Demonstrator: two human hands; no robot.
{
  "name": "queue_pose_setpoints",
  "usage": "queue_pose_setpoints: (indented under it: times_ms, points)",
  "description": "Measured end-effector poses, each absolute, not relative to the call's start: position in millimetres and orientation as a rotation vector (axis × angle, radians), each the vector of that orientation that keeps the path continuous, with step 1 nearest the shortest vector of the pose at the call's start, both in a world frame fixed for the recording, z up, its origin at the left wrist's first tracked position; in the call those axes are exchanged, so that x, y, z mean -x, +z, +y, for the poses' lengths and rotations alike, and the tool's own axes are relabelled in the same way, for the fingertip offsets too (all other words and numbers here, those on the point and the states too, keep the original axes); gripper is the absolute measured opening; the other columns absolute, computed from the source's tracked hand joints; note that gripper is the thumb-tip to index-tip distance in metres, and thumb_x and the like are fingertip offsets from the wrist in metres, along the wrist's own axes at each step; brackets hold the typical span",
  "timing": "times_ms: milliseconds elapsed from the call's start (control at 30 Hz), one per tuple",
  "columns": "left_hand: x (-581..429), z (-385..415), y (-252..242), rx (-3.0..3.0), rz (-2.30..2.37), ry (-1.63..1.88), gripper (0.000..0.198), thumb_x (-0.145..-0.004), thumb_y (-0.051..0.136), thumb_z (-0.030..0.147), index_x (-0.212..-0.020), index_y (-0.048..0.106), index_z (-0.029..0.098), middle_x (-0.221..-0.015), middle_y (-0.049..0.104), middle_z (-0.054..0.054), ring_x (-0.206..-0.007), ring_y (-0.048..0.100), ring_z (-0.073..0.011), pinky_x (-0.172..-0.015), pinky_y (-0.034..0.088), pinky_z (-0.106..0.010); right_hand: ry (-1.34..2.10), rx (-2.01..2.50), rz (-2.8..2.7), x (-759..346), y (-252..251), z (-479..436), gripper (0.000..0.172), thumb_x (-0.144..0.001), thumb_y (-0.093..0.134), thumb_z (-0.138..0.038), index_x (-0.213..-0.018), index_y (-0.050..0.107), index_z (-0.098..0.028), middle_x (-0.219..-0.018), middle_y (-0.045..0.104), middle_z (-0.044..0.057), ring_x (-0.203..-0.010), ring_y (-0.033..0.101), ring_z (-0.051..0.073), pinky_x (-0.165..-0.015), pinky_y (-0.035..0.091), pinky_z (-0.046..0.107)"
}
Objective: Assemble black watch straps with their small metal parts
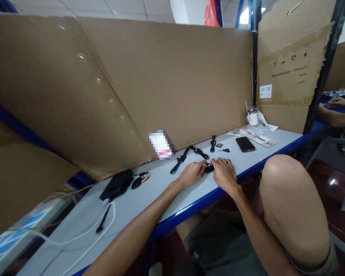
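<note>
Holds a small black part flat to the white tabletop, near the blue front edge, between the left hand and the right hand. Has the left fingertips clamped on one end, and the right fingers bent close together and clamped on the other; cannot tell how the right thumb sits, hidden under the hand. Has three black straps just beyond: a long one nearest the left hand, another slanting toward the part, a third farther back. Shows a small grey square and a small black piece beside the third strap. Farther right, shows a dark phone lying flat, then a clear packet and a white cup toward the corner. Beyond the straps, shows a bright blurred panel against the cardboard wall. Off to the left, shows a black pouch, a dark oval thing beside it, and a white cable. At far right, shows another person's forearm over a separate table.
</note>
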State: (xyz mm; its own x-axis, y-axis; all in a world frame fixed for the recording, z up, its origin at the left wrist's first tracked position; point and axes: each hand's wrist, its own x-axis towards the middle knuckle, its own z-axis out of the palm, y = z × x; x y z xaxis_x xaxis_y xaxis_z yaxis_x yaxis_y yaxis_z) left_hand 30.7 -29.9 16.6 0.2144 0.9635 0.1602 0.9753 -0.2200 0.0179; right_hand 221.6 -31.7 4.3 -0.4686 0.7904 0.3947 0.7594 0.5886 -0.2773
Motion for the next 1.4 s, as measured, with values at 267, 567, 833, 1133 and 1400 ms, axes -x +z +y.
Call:
queue_pose_setpoints:
  times_ms: [267,567,833,1133,1400]
  points:
    - [-32.1,-31.9,17.7,2.396,-1.890,-0.200,0.034,-0.108,0.039,0.033,-0.123,0.068,0.022,-0.099,0.080,-0.012,-0.094,0.076,-0.0290,-0.079,0.048,-0.033,0.026,1.238,-2.340,-218.5,-0.6,-30.3,0.066,-0.097,0.049,-0.010,-0.162,0.043,-0.018,-0.126,0.065,0.016,-0.117,0.055,0.028,-0.111,0.036,0.043]
    - [-31.7,-30.7,17.8,2.404,-1.904,-0.234,0.035,-0.109,0.039,0.035,-0.123,0.068,0.023,-0.097,0.079,-0.011,-0.092,0.075,-0.0282,-0.076,0.044,-0.032,0.307,1.295,-1.869,-216.8,-2.0,-22.5,0.040,-0.094,0.044,-0.002,-0.125,0.064,-0.018,-0.112,0.074,0.010,-0.112,0.062,0.024,-0.098,0.044,0.033]
    - [-31.7,-28.5,11.3,2.322,-1.990,-0.440,0.036,-0.109,0.039,0.035,-0.122,0.070,0.021,-0.086,0.078,-0.009,-0.085,0.074,-0.0263,-0.071,0.039,-0.031,0.379,1.220,-1.737,-217.5,-6.0,-19.1,0.040,-0.091,0.042,0.002,-0.115,0.065,-0.020,-0.107,0.075,0.007,-0.108,0.064,0.023,-0.096,0.043,0.032]
    - [-32.4,-27.9,11.2,2.120,-2.103,-0.615,0.038,-0.110,0.034,0.035,-0.102,0.068,0.022,-0.081,0.074,-0.008,-0.079,0.070,-0.0246,-0.068,0.033,-0.032,0.407,1.356,-1.890,-216.8,-1.3,-24.7,0.031,-0.099,0.045,-0.005,-0.119,0.062,-0.021,-0.113,0.075,0.008,-0.105,0.069,0.021,-0.086,0.044,0.029]
    - [-32.2,-26.8,10.2,2.116,-2.125,-0.638,0.035,-0.109,0.036,0.035,-0.102,0.068,0.023,-0.078,0.073,-0.007,-0.078,0.070,-0.0248,-0.068,0.032,-0.032,0.344,1.354,-2.012,-216.6,-0.5,-23.6,0.033,-0.098,0.046,-0.006,-0.124,0.061,-0.020,-0.114,0.074,0.009,-0.105,0.069,0.021,-0.087,0.044,0.028]
